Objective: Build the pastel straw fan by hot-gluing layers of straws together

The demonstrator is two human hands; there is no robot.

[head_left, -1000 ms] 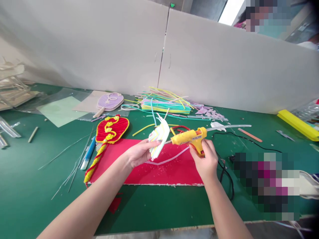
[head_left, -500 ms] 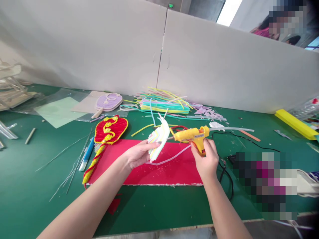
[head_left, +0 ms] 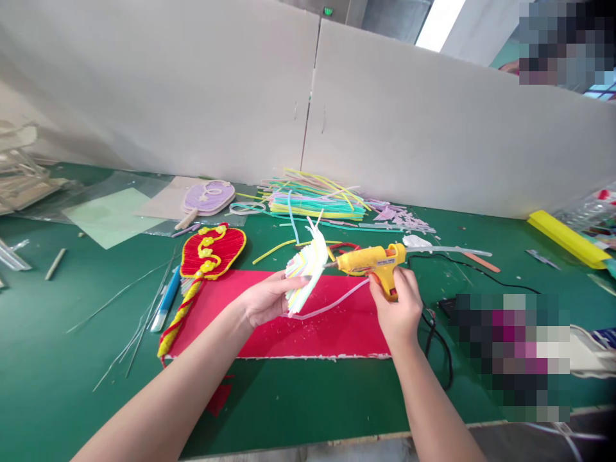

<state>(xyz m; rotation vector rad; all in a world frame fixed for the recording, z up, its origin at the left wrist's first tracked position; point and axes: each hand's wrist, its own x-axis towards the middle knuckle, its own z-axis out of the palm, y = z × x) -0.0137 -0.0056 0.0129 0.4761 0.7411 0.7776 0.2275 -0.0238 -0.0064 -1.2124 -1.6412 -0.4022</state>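
Observation:
My left hand (head_left: 267, 298) is closed on a fan-shaped piece (head_left: 305, 273) made of pale, pastel pipe cleaners, held tilted above a red board (head_left: 317, 333). In my right hand (head_left: 397, 301) is a yellow hot glue gun (head_left: 373, 262), fingers wrapped round its handle. Its nozzle points left and meets or nearly meets the right edge of the fan piece; I cannot tell if they touch. A clear glue stick (head_left: 452, 249) sticks out of the gun's back. One pale strand (head_left: 332, 308) runs across the board between the hands.
A red and yellow fan (head_left: 212, 250) lies left of the board, beside a blue-handled brush (head_left: 168, 298) and thin wires. Behind are a purple fan (head_left: 209, 197) and a pile of coloured pipe cleaners (head_left: 317, 202). A black cord (head_left: 447, 359) curls at right. White panels (head_left: 192, 90) stand behind.
The view has shifted very slightly. Both hands keep their hold, and the glue gun's nozzle stays at the fan piece's edge with hardly any movement.

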